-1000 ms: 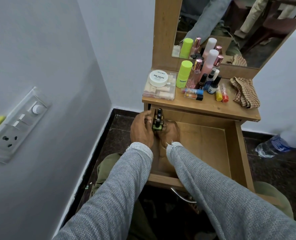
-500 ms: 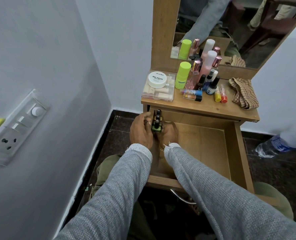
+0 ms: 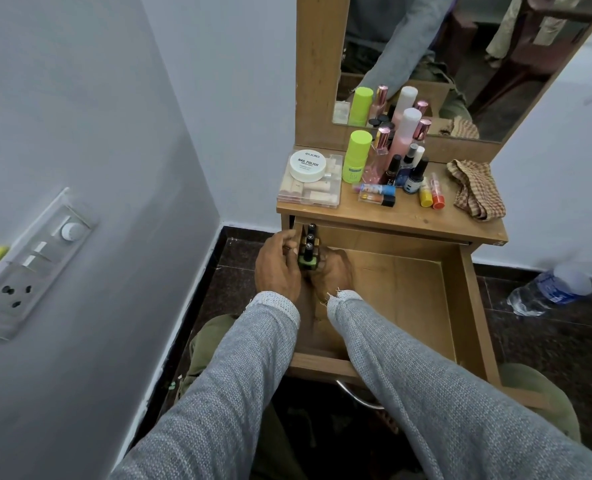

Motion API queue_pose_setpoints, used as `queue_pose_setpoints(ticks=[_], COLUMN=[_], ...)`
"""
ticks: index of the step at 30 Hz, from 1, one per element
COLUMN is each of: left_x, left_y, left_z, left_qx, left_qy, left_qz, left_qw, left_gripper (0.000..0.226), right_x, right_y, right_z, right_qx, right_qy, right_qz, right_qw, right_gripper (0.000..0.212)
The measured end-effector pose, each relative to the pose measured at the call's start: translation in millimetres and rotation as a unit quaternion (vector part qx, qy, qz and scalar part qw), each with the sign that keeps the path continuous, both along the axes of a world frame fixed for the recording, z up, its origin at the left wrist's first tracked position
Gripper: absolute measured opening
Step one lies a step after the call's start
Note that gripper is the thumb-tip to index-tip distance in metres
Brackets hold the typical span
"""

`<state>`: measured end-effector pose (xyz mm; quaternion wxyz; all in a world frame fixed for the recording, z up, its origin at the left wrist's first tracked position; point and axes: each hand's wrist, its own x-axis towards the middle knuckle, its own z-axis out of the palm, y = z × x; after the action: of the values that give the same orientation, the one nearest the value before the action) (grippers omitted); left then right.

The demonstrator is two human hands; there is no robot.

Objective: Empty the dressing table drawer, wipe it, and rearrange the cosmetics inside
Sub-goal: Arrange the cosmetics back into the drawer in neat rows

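At the centre of the frame, both hands meet in the back left corner of the open drawer point(image 3: 408, 296). The left hand point(image 3: 277, 271) and the right hand point(image 3: 334, 271) curl their fingers point(image 3: 289, 242) around a row of upright nail polish bottles point(image 3: 309, 247), which stands between them. Above, the bench point(image 3: 408, 216) carries more cosmetics and a checked cloth point(image 3: 476, 188).

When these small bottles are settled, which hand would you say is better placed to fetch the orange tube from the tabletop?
Probably the right hand. It sits on the side nearer the small orange tube, toward the wooden tabletop's right end, while the left hand is against the open wooden drawer's far-left corner and would have to cross over.
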<state>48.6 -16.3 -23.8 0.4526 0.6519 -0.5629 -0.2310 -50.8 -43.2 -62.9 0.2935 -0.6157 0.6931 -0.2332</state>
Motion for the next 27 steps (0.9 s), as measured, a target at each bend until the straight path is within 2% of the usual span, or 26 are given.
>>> queue_pose_setpoints(ticks=[1, 3, 5, 8, 17, 21, 27], left_x=[0, 0, 0, 2, -23, -46, -74], left_y=[1, 2, 4, 4, -14, -32, -58], left_z=[0, 1, 1, 4, 44, 74, 102], left_qx=[-0.002, -0.005, -0.015, -0.029, -0.092, -0.083, -0.055], left_qy=[0.001, 0.0, -0.009, -0.026, -0.107, -0.123, -0.17], left_qz=[-0.003, -0.007, -0.01, -0.014, -0.092, -0.122, -0.16], left_qw=[1.0, 1.0, 1.0, 0.999, 0.986, 0.981, 0.971], left_gripper=[0.032, 0.03, 0.029, 0.026, 0.021, 0.022, 0.025], right_x=[-2, -13, -25, -48, -123, -155, -176], right_y=[6, 16, 26, 26, -9, -38, -76], right_z=[12, 24, 37, 48, 133, 163, 178], right_qx=[-0.01, -0.038, -0.041, -0.054, -0.225, -0.281, -0.223], right_qy=[0.002, -0.01, -0.015, 0.004, 0.07, 0.109, 0.212], right_qz=[0.006, -0.003, -0.025, -0.031, -0.022, -0.025, 0.041], right_qw=[1.0, 0.999, 0.999, 0.998, 0.972, 0.953, 0.951], right_gripper=[0.006, 0.026, 0.016, 0.015, 0.012, 0.009, 0.021])
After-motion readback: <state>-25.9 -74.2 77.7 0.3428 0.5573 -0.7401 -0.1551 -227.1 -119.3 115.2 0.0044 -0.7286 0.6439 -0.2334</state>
